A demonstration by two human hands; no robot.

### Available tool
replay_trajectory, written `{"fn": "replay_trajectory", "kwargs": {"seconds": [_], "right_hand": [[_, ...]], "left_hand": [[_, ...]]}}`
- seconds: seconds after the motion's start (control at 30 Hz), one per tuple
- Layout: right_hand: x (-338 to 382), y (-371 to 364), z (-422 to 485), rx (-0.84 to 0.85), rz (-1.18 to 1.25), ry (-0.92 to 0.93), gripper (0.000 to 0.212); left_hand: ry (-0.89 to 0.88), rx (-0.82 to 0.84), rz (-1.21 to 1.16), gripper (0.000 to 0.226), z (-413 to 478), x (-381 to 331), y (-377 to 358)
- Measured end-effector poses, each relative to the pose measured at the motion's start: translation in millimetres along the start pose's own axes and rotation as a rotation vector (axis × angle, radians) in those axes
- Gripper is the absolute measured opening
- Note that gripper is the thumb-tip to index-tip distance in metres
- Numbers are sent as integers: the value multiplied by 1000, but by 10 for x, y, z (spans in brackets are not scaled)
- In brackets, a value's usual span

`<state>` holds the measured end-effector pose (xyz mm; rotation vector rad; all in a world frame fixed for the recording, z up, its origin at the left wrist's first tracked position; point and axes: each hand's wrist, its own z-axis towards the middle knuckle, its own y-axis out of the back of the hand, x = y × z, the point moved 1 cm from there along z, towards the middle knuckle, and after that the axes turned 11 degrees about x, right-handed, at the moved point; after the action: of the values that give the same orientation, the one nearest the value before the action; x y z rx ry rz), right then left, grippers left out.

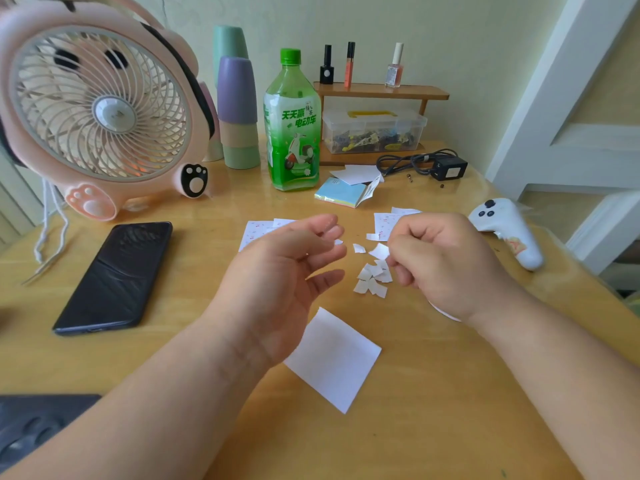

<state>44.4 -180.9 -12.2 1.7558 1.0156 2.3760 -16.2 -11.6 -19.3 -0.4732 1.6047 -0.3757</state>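
Observation:
Several small torn white paper scraps (372, 277) lie in a loose heap on the wooden table (450, 393) between my hands. My right hand (446, 265) is curled, and its fingertips pinch one white scrap (380, 251) just above the heap. My left hand (287, 271) hovers palm-up to the left of the scraps with relaxed fingers, holding nothing. A larger white square sheet (334, 360) lies flat nearer to me, partly under my left wrist. Printed paper pieces (384, 223) lie behind my hands, partly hidden.
A black phone (117, 277) lies at the left, a pink fan (100, 109) behind it. A green bottle (292, 126), stacked cups (237, 109), a coloured note pad (341, 192), a clear box (374, 129), a charger (446, 168) and a white controller (509, 230) ring the back and right.

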Motion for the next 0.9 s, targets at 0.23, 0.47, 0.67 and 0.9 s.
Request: {"fn": "replay_trajectory", "kwargs": {"seconds": [0.23,0.47,0.67,0.9], "right_hand": [[-217,32,128,90,-495,-194,23],[-148,-6,156,103,-774,-214,22],[-176,-32,192,58,-755,-257,43],[-166,-59,153,26,-460,-119,32]], "left_hand": [[-166,-109,607,31,23,-55,90],[-110,350,1423,43,-38,-151,133],[49,407,1570,50,-5,-82,150],[71,365,1457,45,10,-66,173]]}}
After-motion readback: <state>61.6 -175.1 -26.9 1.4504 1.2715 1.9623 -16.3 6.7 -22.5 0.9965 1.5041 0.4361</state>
